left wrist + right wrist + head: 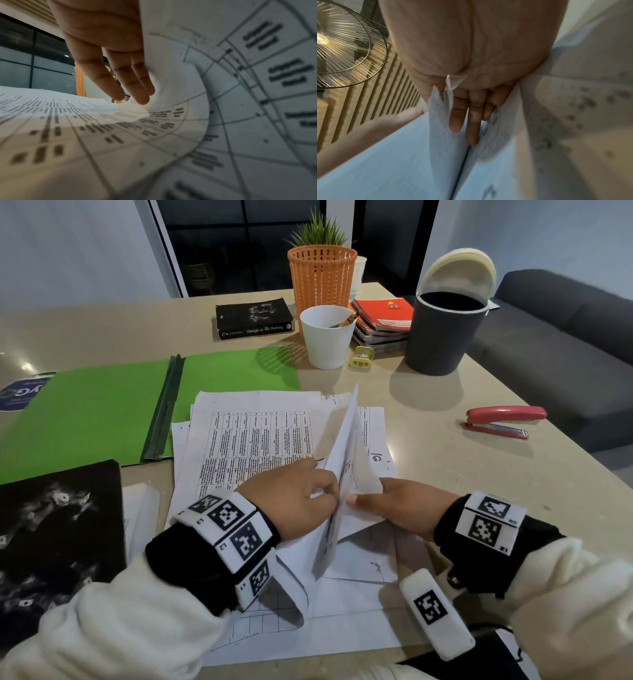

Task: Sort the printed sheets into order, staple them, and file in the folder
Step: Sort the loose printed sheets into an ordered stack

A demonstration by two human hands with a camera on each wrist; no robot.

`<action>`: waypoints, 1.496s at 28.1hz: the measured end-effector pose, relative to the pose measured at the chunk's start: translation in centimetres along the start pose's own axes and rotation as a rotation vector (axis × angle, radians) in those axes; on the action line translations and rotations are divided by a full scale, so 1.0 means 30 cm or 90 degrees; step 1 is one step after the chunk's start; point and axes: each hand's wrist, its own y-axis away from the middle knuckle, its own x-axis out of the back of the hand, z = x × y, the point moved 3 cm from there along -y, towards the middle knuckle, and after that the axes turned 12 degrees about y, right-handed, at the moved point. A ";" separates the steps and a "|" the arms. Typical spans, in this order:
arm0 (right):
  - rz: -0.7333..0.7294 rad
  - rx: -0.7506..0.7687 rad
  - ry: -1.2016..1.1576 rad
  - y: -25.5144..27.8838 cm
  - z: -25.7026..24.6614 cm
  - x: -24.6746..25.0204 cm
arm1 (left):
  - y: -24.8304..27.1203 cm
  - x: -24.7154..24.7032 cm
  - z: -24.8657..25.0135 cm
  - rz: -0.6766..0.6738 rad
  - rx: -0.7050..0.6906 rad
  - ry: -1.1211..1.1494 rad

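Note:
Printed sheets lie in a loose spread on the beige table in front of me. Between my hands a few sheets stand raised on edge. My left hand pinches them from the left; in the left wrist view its fingers lie straight along the curved sheet. My right hand grips them from the right, thumb on top and fingers slid between the pages. The open green folder lies to the left. The red stapler sits to the right, apart from both hands.
Behind the papers stand a white cup with pencils, a dark bin with its lid up, an orange basket with a plant, spiral notebooks and a black book. A black patterned cover lies front left.

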 end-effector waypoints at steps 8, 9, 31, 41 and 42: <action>0.008 -0.029 -0.017 -0.005 0.005 -0.001 | 0.004 0.000 0.002 0.053 -0.002 -0.057; 0.009 -0.030 -0.025 -0.007 0.010 0.000 | 0.001 0.002 0.000 0.056 -0.001 -0.054; 0.023 0.026 -0.058 -0.010 0.000 0.022 | 0.011 0.023 -0.032 0.059 0.077 0.117; -0.038 0.089 0.065 0.017 -0.042 0.014 | 0.002 0.014 -0.014 0.046 0.023 0.066; -0.036 0.085 0.072 0.018 -0.044 0.015 | 0.000 0.013 -0.014 0.043 0.023 0.039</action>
